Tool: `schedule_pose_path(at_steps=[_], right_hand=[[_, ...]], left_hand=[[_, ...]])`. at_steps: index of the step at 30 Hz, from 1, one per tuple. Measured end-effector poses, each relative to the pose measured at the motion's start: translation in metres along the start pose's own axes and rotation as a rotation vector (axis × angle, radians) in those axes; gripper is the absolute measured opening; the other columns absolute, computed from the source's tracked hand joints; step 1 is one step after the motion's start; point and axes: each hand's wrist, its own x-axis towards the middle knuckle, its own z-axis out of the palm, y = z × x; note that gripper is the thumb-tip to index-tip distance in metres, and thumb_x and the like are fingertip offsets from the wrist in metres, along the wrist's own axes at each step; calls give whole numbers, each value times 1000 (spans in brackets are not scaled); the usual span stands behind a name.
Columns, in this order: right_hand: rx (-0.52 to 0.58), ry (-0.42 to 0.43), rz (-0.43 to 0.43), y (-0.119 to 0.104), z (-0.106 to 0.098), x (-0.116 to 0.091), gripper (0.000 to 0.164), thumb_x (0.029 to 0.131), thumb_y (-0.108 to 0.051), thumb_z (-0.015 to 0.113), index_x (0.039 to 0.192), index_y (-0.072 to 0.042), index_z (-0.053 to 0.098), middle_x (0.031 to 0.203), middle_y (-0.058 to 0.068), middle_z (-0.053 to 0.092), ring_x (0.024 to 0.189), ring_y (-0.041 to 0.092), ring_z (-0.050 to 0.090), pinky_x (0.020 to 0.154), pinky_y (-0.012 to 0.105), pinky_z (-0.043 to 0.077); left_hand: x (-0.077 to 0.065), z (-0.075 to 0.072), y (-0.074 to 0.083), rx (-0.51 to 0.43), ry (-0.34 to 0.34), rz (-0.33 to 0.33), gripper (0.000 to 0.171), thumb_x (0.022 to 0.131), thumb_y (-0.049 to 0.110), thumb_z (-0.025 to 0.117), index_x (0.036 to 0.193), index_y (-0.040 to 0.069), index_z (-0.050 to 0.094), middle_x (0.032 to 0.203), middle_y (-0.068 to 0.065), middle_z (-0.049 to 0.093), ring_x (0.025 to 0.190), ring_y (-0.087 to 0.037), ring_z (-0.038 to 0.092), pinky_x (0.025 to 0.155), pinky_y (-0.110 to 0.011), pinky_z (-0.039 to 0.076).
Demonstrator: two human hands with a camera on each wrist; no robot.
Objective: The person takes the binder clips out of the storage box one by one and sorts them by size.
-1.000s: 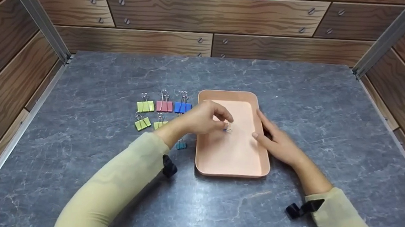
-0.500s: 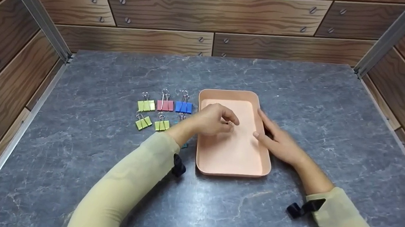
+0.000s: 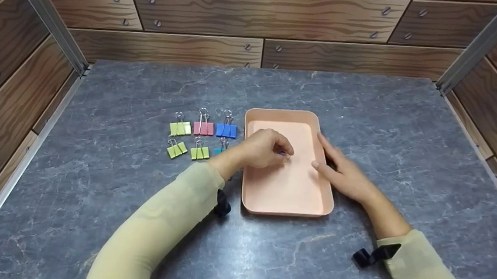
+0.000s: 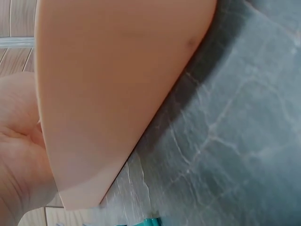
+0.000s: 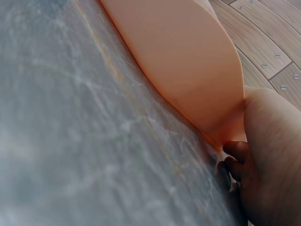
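My left hand (image 3: 265,149) reaches over the left wall of a peach-coloured rectangular tray (image 3: 288,192) and pinches a small binder clip (image 3: 288,156). A wire loop and a bit of blue show at the fingertips; the fingers hide the rest. On the opposite side, my right hand (image 3: 347,178) grips the tray's right wall, thumb at the rim and fingers along the outside. In the left wrist view the tray's outer wall (image 4: 108,94) hides the left fingers. The right wrist view has the right hand (image 5: 270,150) against the tray wall (image 5: 183,61).
Left of the tray, binder clips lie in rows on the grey marbled table (image 3: 111,169): yellow-green (image 3: 180,128), pink (image 3: 203,128) and blue (image 3: 226,130) behind, yellow-green (image 3: 199,153) and teal (image 3: 220,151) ones in front. Wood-patterned walls (image 3: 265,18) surround the table.
My left hand has shifted a little to the right, farther over the tray, with the small clip still in its fingertips. The right hand stays on the tray's wall.
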Motion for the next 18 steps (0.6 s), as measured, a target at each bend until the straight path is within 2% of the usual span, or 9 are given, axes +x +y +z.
schedule_pose_path(at_steps=[9,18], right_hand=[[-12,3,-6,-1,0,0,76,108,-42,60,171,-27,20,172,22,25,156,42,24,125,63,20],[-10,-2,4,-1,0,0,77,108,-45,60,171,-31,19,173,18,24,157,39,23,126,61,20]], left_hand=[[1,2,-2,30,30,-4,15,98,3,74,111,3,81,106,-8,79,88,-9,62,81,-20,51],[0,3,-1,45,45,-7,16,99,3,73,113,4,81,108,-6,79,88,-10,63,81,-22,51]])
